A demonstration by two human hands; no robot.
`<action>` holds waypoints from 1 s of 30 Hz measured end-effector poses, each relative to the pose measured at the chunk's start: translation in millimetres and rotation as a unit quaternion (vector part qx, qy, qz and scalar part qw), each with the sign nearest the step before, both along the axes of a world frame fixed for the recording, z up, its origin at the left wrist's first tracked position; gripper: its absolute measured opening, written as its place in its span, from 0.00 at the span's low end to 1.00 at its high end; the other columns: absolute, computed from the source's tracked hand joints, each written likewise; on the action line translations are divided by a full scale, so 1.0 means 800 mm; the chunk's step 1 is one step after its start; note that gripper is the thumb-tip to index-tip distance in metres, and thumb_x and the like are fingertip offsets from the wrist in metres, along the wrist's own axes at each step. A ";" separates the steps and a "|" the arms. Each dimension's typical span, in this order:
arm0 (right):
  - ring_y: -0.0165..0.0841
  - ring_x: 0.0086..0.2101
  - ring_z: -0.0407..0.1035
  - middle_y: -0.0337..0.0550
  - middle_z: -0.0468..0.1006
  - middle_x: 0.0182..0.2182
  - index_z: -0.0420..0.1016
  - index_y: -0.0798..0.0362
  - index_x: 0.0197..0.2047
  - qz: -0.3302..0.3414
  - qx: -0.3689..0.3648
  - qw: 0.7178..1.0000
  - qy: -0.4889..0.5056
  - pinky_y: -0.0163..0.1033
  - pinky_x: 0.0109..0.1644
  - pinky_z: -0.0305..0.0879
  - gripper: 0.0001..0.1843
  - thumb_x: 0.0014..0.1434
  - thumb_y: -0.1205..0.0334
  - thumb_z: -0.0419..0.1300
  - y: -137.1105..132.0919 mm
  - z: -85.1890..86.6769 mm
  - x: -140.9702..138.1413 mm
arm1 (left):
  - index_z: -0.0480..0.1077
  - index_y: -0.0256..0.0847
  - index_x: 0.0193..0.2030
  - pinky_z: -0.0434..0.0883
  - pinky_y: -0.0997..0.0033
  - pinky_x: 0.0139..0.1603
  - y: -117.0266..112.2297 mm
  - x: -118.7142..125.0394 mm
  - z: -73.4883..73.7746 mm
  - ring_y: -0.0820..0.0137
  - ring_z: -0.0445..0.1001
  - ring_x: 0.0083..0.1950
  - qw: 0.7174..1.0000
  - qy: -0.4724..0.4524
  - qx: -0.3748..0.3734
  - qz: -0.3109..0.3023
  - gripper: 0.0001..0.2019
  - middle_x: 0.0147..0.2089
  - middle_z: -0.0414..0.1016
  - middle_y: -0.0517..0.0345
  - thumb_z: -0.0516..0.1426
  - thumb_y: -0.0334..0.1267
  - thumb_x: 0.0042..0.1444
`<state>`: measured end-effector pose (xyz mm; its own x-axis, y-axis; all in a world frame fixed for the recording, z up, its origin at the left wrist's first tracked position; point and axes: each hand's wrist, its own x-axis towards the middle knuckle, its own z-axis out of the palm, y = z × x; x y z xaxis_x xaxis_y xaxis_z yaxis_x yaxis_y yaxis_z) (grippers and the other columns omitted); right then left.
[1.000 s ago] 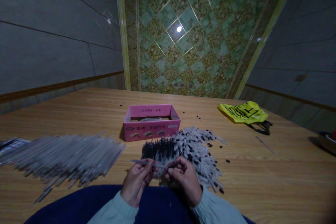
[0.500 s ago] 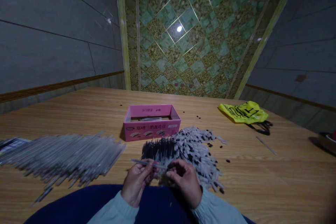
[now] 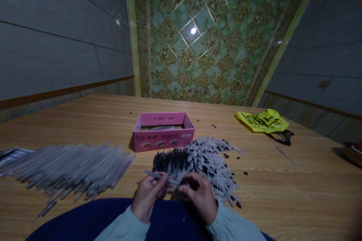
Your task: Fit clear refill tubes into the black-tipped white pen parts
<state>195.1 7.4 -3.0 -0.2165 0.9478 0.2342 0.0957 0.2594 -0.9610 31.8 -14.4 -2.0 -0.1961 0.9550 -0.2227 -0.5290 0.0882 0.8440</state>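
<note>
My left hand (image 3: 147,197) pinches a thin grey pen tube (image 3: 160,176) that points left and slightly up. My right hand (image 3: 198,196) is closed at the tube's right end, its fingertips meeting those of the left hand; what it holds there is too small to name. Both hands hover at the near table edge, just in front of a heap of small clear and black pen parts (image 3: 203,162). A wide pile of grey pen tubes (image 3: 68,169) lies to the left of my hands.
A pink open carton (image 3: 163,131) stands behind the heap. A yellow plastic bag (image 3: 261,119) lies at the back right, with black handles beside it. A single thin stick (image 3: 286,156) and scattered black bits lie on the wooden table (image 3: 296,192).
The hands have drawn slightly closer together on the tube. Nothing else has moved.
</note>
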 end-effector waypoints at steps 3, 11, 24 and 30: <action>0.30 0.24 0.68 0.36 0.74 0.22 0.73 0.53 0.25 -0.004 -0.008 1.000 0.001 0.31 0.27 0.62 0.04 0.43 0.67 0.65 0.000 -0.002 -0.001 | 0.72 0.32 0.30 0.73 0.77 0.24 -0.001 0.001 0.001 0.71 0.76 0.25 1.000 0.012 -0.001 -0.005 0.18 0.26 0.78 0.52 0.69 0.39 0.32; 0.31 0.21 0.70 0.35 0.72 0.20 0.70 0.53 0.29 0.007 -0.063 0.996 0.064 0.32 0.24 0.63 0.08 0.45 0.64 0.65 0.000 -0.003 -0.007 | 0.72 0.32 0.30 0.73 0.79 0.26 -0.001 0.000 -0.001 0.72 0.76 0.26 1.000 0.009 0.008 -0.012 0.16 0.24 0.77 0.54 0.68 0.38 0.35; 0.27 0.15 0.62 0.36 0.67 0.13 0.64 0.54 0.20 0.022 -0.011 0.995 -0.099 0.30 0.19 0.53 0.24 0.61 0.47 0.48 -0.005 -0.013 0.000 | 0.72 0.33 0.29 0.72 0.78 0.26 -0.003 0.006 0.003 0.72 0.75 0.25 0.999 0.022 0.015 -0.027 0.17 0.25 0.78 0.54 0.68 0.41 0.34; 0.28 0.25 0.62 0.36 0.67 0.22 0.66 0.54 0.29 -0.001 0.081 0.991 -0.109 0.30 0.27 0.55 0.15 0.57 0.50 0.56 -0.004 -0.004 0.000 | 0.70 0.33 0.30 0.73 0.77 0.28 -0.001 0.003 0.002 0.73 0.75 0.26 1.000 -0.003 0.006 -0.008 0.18 0.26 0.78 0.54 0.69 0.40 0.33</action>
<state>195.1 4.3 -6.3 -0.2775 0.9021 0.3305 0.2974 0.4078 -0.8633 34.1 -15.2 -0.1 -0.1787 0.9609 -0.2113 -0.5321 0.0863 0.8423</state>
